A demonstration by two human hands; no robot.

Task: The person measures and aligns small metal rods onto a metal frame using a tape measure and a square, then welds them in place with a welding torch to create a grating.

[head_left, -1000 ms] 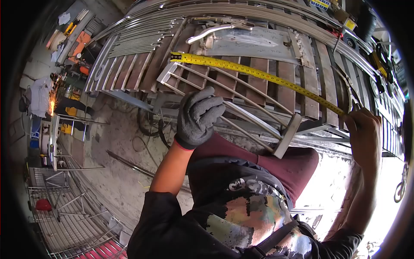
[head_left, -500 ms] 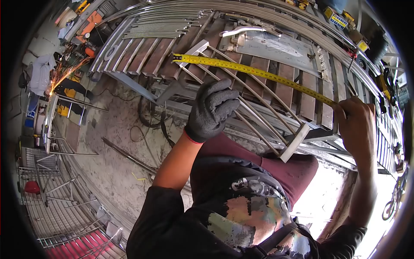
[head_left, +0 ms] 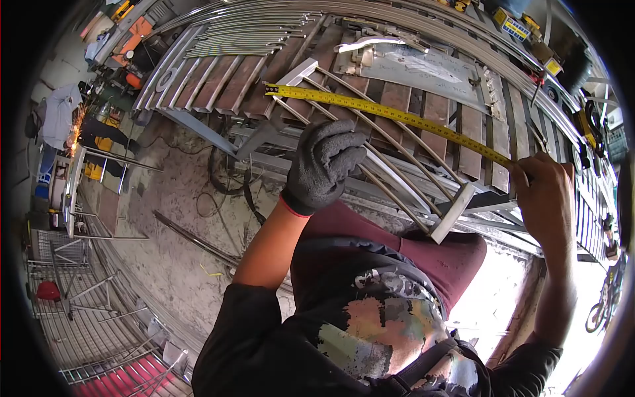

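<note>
on the slatted workbench (head_left: pixel 423 109), gloved left hand (head_left: pixel 322 165) grips a rod frame (head_left: pixel 370 149); right hand (head_left: pixel 546 192) pinches the tape (head_left: pixel 390 114).

Dark grey knit glove with a red cuff on the left hand (head_left: pixel 322 165), right hand (head_left: pixel 548 198) bare; black sleeves pushed up, maroon trousers, paint-splashed dark top, grey strap crossing it.
</note>
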